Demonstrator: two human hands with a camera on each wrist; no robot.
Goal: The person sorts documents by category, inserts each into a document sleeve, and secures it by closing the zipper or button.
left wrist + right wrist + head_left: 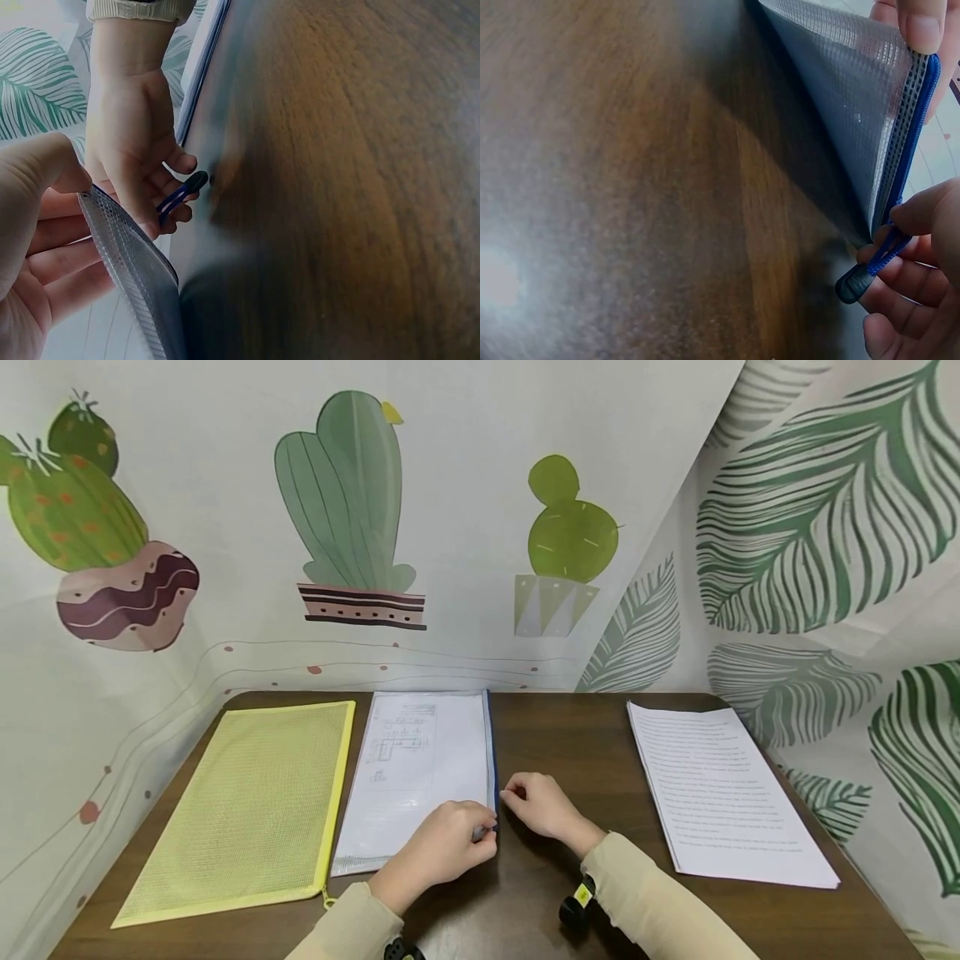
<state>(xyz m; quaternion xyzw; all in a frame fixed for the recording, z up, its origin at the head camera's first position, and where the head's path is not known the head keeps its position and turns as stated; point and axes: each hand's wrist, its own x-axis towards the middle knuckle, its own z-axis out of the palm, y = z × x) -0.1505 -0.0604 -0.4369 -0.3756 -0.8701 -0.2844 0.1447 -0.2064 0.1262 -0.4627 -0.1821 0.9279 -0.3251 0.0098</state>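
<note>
A clear mesh zipper pouch [450,735] with printed paper inside lies in the middle of the table, its blue zipper [915,135] running along the right edge. My left hand [447,842] pinches that zipper edge near the front corner, between thumb and fingers, and the edge is lifted off the table. In the right wrist view the pouch side opens into a gap below the zipper. My right hand [543,807] pinches the blue cord zipper pull [889,251], whose black tip hangs below the fingers. Whether the zipper is fully closed cannot be told.
On the left lies a yellow mesh zipper pouch [247,810]. A stack of printed sheets [727,793] lies on the right of the brown wooden table [577,743]. Behind stands a white cloth wall [472,510] printed with cacti and leaves.
</note>
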